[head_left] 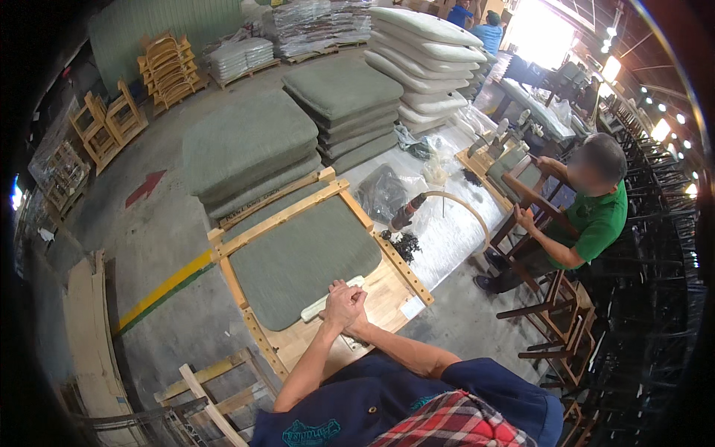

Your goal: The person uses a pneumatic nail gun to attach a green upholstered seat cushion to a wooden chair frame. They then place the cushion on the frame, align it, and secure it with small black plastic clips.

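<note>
Hands together: my left hand and right hand clasped over pale strip, its long axis running near-left to far-right, beside green cushion.

Lighting, as I read it from my feed: daylight blown out white at a doorway upper right; ceiling lamps glaring along the right. Floor evenly lit, shadows soft. Fisheye bends straight edges; black vignette rims the corners. Centre sharp.

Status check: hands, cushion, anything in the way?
Both hands clasped together at the pale strip. Grey cushion flat in wooden frame. Nothing blocking.
</note>
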The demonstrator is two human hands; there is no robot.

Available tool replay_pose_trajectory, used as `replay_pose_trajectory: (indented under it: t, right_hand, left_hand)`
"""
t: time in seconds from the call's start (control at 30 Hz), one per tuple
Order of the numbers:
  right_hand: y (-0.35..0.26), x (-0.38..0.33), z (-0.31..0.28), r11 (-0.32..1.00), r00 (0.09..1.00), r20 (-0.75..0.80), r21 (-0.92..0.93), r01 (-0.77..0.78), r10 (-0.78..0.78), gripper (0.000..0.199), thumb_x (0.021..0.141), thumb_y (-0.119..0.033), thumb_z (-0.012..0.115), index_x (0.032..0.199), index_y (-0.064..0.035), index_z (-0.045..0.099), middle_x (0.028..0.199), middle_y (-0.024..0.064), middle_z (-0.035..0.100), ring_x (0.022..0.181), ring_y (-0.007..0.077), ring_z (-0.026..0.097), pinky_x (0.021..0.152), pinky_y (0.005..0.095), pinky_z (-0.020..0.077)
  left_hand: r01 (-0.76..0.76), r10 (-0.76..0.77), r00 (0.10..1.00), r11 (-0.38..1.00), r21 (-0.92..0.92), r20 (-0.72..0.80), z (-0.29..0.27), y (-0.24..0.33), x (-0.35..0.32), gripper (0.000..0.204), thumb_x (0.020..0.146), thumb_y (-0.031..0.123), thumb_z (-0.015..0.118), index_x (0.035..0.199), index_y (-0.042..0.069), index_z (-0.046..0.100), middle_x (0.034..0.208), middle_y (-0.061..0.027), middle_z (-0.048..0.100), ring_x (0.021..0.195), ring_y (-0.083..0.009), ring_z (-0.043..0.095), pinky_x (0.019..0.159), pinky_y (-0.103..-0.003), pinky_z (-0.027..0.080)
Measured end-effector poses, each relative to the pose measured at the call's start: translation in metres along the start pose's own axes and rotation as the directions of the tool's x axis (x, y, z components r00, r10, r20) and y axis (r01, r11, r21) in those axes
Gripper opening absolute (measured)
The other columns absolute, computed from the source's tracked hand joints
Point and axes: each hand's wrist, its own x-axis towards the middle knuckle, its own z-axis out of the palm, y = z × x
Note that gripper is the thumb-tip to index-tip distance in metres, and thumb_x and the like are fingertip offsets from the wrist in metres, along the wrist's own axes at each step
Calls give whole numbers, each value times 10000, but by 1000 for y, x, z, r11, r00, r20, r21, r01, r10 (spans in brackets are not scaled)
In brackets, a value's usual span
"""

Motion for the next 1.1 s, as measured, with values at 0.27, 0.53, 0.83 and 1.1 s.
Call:
replay_pose_trajectory:
  t: [0.27,0.53,0.83,1.1]
  right_hand:
    - [-13,10,-24,988,993,115,-152,25,-8,689,880,-403,643,1413,10,501,1475,234,452,1454,405,326,1172,632,256]
    - [-25,9,-32,999,1000,-19,-47,-11,10,685,850,-407,734,1367,3,548,1435,233,482,1431,413,372,1153,652,292]
    - [-24,6,-39,999,1000,14,-35,-5,6,728,845,-429,734,1388,11,532,1444,258,469,1443,423,356,1167,642,277]
    - [-23,5,-38,999,1000,-2,-31,16,-16,747,831,-435,739,1389,13,527,1449,253,456,1449,423,343,1169,640,274]
  left_hand:
    - [-34,50,980,996,88,-192,-25,6,-1,265,790,196,789,976,17,730,1019,-152,736,1019,-341,666,949,-456,495]
    - [293,-348,937,742,603,-27,-73,-55,-19,776,959,550,568,1529,43,427,1636,-209,307,1532,-374,225,1221,-635,133]
    - [288,-338,941,742,606,-34,-70,-46,-21,765,961,506,588,1537,35,411,1645,-208,293,1538,-386,212,1227,-623,132]
    - [232,-260,965,765,600,-41,-68,-37,-65,698,987,441,577,1523,18,431,1625,-223,324,1536,-399,209,1236,-604,116]
